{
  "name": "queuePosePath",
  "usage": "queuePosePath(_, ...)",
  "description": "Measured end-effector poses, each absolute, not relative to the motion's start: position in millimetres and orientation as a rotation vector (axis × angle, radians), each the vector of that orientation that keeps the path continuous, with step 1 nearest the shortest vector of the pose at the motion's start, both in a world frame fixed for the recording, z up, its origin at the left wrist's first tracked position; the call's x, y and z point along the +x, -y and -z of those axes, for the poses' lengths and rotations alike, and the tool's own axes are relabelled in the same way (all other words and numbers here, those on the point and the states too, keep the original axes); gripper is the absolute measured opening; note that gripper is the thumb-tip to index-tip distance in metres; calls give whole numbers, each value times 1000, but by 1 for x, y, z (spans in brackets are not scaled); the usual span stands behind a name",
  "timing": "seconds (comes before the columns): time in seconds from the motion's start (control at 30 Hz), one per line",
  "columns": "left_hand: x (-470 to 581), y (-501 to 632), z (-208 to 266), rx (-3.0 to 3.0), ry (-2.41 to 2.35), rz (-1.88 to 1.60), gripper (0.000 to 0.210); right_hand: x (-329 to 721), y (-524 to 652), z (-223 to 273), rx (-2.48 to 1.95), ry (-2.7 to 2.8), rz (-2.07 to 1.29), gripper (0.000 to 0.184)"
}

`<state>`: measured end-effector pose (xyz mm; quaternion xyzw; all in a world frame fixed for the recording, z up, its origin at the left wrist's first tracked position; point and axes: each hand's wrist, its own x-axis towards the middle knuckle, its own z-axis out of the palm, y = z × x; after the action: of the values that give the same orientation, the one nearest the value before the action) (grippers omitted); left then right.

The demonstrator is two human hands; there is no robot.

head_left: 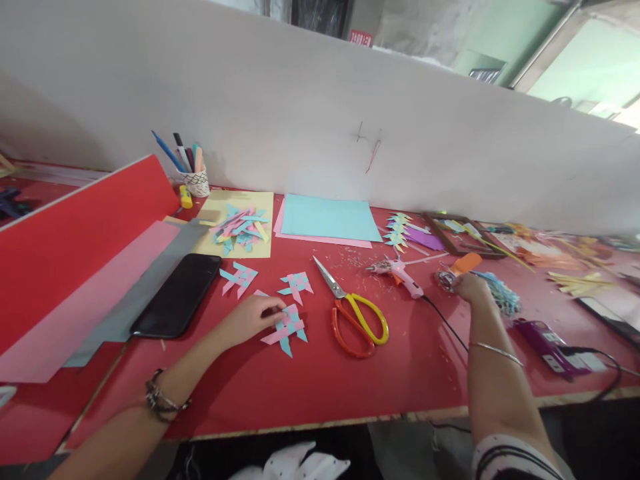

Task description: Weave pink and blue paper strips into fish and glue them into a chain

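My left hand rests on the table with its fingers curled and their tips pinching a woven pink and blue paper fish. Two similar paper fish, one at the left and one just behind, lie flat nearby. My right hand reaches out to the right, its fingers bent at a small patterned object and an orange piece. What those fingers grip is mostly hidden. Between my hands lie scissors with red and yellow handles and a pink glue gun.
A black phone lies left, by a leaning red board. Behind are a pen cup, paper scraps and blue sheets. A brown tray and purple device sit right. The glue gun's cord runs toward the front edge.
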<state>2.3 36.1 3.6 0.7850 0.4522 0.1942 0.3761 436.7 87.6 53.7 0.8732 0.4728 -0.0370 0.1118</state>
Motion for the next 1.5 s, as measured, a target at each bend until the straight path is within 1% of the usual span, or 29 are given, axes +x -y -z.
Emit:
queuePosePath(0.13, 1, -36, -1, 2015, -1156, -512, 29, 423, -79, -62, 2649, -1377, 91, 27)
queuePosePath(0.23, 1, -36, 2, 2038, -1148, -543, 26, 404, -73, -79, 2772, -1362, 23, 29)
queuePosePath(0.33, 2, -36, 2, 2101, -1130, -572, 21, 374, -68, -101, 2869, -1526, -44, 19)
queuePosePath(0.4, 2, -35, 0, 2114, -1136, -597, 19, 345, -64, -111, 2868, -1768, 25, 18)
queuePosePath(0.47, 3, -35, -2, 2067, -1160, -659, 21, 309, -58, -111, 2790, -2037, 227, 14)
queuePosePath(0.5, 4, -35, -3, 2016, -1177, -703, 23, 289, -54, -107, 2699, -2219, 422, 8)
queuePosePath(0.53, 5, -35, -4, 1948, -1191, -746, 26, 269, -51, -101, 2503, -2533, 954, 3)
queuePosePath(0.57, 6, -35, -5, 1868, -1194, -779, 27, 249, -48, -93, 2183, -2735, 1510, 4)
queuePosePath(0.6, 7, -35, -5, 1787, -1180, -801, 29, 230, -46, -85, 1884, -2758, 1956, 8)
queuePosePath(0.63, 9, -34, -6, 1712, -1152, -815, 29, 213, -45, -76, 1672, -2667, 2296, 11)
queuePosePath(0.67, 10, -34, -6, 1645, -1114, -825, 29, 198, -45, -67, 1544, -2512, 2547, 14)
queuePosePath(0.7, 12, -33, -6, 1596, -1079, -840, 29, 185, -45, -60, 1431, -2334, 2727, 18)
queuePosePath(0.8, 15, -31, -6, 1514, -1110, -991, 30, 164, -51, -45, 1389, -1976, 3041, 25)
queuePosePath(0.93, 12, -29, -7, 1597, -1261, -1212, 29, 159, -55, -40, 1488, -1787, 3167, 27)
queuePosePath(1.1, 7, -25, -10, 1894, -1276, -1274, 17, 156, -50, -34, 1582, -1633, 3227, 32)
queuePosePath(1.2, 6, -23, -10, 2029, -1286, -1331, 16, 154, -47, -32, 1615, -1625, 3208, 34)
queuePosePath(1.33, 7, -23, -8, 2134, -1325, -1295, 20, 155, -44, -31, 1718, -1679, 3161, 36)
queuePosePath(1.5, 6, -27, -4, 2189, -1294, -1300, 22, 157, -41, -30, 1864, -1828, 2993, 28)
